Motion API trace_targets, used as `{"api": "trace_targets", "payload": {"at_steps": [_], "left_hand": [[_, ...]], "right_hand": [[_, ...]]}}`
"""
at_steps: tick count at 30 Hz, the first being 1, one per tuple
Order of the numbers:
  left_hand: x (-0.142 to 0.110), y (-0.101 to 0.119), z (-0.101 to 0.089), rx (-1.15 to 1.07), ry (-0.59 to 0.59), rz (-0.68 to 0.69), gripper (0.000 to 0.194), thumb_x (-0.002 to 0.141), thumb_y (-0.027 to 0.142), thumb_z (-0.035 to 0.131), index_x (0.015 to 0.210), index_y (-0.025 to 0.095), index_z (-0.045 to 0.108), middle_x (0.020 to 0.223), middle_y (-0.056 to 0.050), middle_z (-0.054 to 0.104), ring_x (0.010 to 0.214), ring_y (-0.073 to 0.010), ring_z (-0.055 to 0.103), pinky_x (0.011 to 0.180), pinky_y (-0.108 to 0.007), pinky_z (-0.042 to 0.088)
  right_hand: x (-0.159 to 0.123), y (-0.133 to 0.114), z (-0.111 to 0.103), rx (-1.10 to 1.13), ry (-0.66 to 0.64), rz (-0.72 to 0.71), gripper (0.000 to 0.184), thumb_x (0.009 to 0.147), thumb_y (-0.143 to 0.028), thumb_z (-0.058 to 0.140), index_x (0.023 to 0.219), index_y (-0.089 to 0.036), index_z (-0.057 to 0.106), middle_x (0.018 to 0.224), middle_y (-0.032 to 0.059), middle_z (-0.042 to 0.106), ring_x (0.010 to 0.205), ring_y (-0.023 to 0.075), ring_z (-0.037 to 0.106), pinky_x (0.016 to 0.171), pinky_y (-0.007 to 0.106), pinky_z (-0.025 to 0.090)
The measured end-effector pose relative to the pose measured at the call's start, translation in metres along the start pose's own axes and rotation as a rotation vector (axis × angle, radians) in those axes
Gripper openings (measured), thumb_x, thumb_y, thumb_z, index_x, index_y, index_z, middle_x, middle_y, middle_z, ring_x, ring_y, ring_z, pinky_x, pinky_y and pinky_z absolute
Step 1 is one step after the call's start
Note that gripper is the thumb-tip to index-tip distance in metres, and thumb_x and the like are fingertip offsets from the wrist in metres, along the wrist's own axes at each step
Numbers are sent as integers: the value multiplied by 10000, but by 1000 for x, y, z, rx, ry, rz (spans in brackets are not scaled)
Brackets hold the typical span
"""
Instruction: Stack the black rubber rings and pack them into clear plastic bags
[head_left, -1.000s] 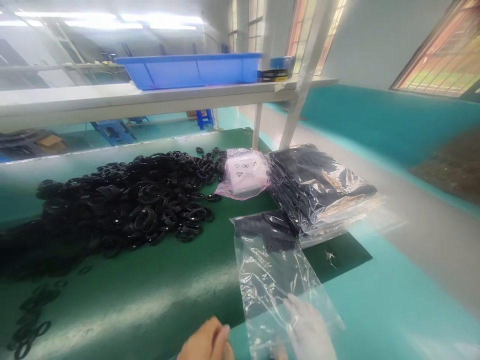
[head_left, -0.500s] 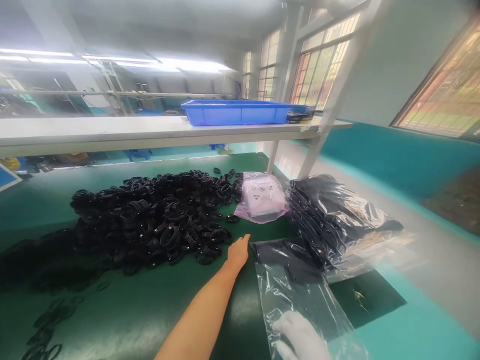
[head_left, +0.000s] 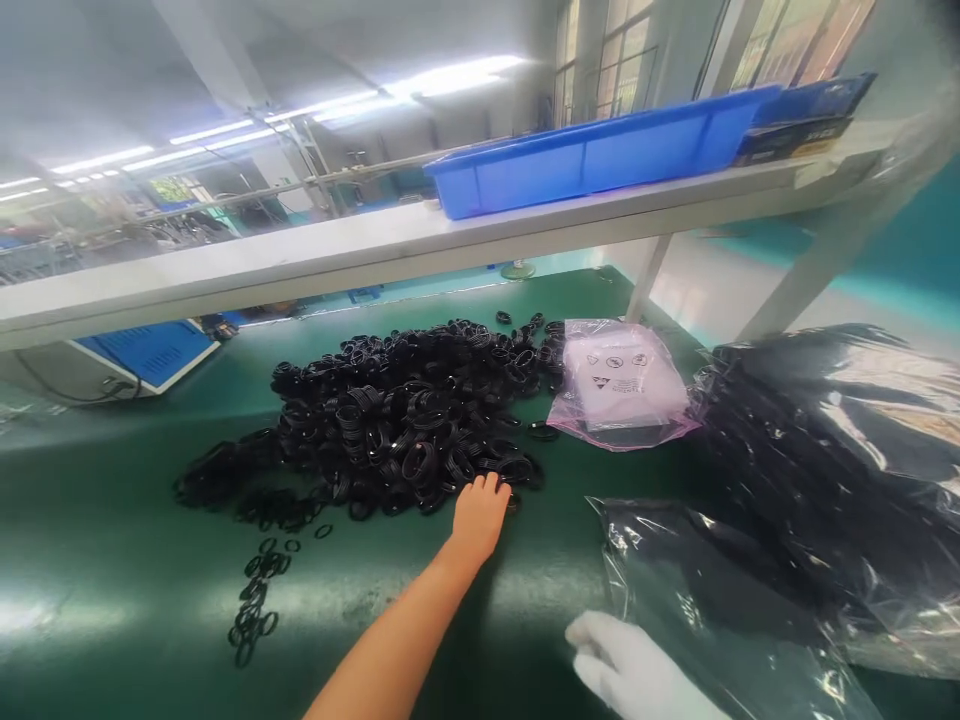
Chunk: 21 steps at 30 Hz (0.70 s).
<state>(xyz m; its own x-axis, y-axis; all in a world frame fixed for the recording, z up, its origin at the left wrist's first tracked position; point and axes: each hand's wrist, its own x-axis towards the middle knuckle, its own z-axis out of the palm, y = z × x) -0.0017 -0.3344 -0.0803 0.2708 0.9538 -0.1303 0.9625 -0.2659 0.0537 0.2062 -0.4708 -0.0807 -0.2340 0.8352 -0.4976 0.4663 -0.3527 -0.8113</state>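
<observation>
A heap of black ring-shaped coils [head_left: 405, 420] lies on the green table. My left hand [head_left: 481, 515], bare, reaches onto the front right edge of this heap. Its fingers are slightly apart and bent over the coils, with the tips partly hidden; I see no coil lifted in them. My right hand [head_left: 630, 665], in a white glove, is low in view beside a clear plastic bag [head_left: 697, 590] with dark contents. Its thumb and fingers are apart, and nothing shows between them.
A pink-tinted bag [head_left: 622, 385] with a white block inside lies behind the clear bag. Stacked dark bagged goods [head_left: 810, 470] fill the right side. A blue bin [head_left: 585, 165] stands on the white shelf [head_left: 315, 245] above. Loose rings [head_left: 255, 610] trail off at front left.
My left hand has moved from beside the clear bag onto the heap's edge. My right hand has come off the bag to its left side. The view has turned left and tilted.
</observation>
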Motion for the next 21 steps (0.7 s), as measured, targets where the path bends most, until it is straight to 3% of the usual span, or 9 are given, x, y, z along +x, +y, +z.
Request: {"api": "trace_targets", "payload": {"at_steps": [3,7,9,12,14,17,19,21], "left_hand": [[-19,-11,0,-120,-10,-36,188,750,174,518,924,243,535,1009,-3,526,843,-146,520,690,-253,384],[-68,-3,5,-693,-65,-152,119,725,290,545,819,223,516,776,39,560,683,-104,521,575,-204,375],[-88,-4,4,-980,-182,-131,91,742,283,492,774,200,513,651,39,545,617,-103,519,550,-204,392],[-104,-26,-5,-1282,-354,-87,200,779,283,389,811,160,542,619,11,558,552,-107,531,542,-230,434],[-107,-49,-12,-1319,-291,-87,267,779,272,378,929,151,562,736,-20,596,570,-99,532,560,-236,447],[-109,-74,-15,-1158,-110,21,381,704,149,438,1049,238,570,949,-8,579,665,-84,516,630,-219,446],[-111,-79,-12,-1063,-60,156,438,661,56,407,983,266,617,940,10,569,742,-88,522,692,-208,438],[-115,-76,-7,-1014,-21,213,454,664,16,355,920,255,644,896,7,572,796,-94,534,732,-206,433]], "right_hand": [[21,-16,17,50,6,3,354,730,-388,486,1026,-227,592,1055,72,606,986,226,550,856,326,410],[47,-22,55,438,16,-144,666,705,-410,551,1299,-218,322,1309,121,405,1130,229,455,881,356,401],[55,-29,75,701,-39,-240,787,676,-417,604,1338,-245,216,1342,115,349,1132,229,446,882,375,397],[57,-48,96,945,-121,-257,716,674,-365,635,1289,-248,288,1234,106,432,994,223,522,819,412,427],[50,-64,106,1030,-192,-217,628,686,-305,628,1243,-259,340,1139,76,469,934,204,539,810,427,430],[39,-83,119,1066,-320,-161,520,685,-247,608,1169,-263,418,1032,37,475,871,168,538,767,399,454],[35,-89,130,1022,-336,-143,494,657,-204,616,1122,-248,455,987,28,473,835,149,525,684,339,479],[36,-88,140,948,-272,-130,451,658,-180,612,1084,-227,470,914,18,488,763,129,521,580,272,477]]}}
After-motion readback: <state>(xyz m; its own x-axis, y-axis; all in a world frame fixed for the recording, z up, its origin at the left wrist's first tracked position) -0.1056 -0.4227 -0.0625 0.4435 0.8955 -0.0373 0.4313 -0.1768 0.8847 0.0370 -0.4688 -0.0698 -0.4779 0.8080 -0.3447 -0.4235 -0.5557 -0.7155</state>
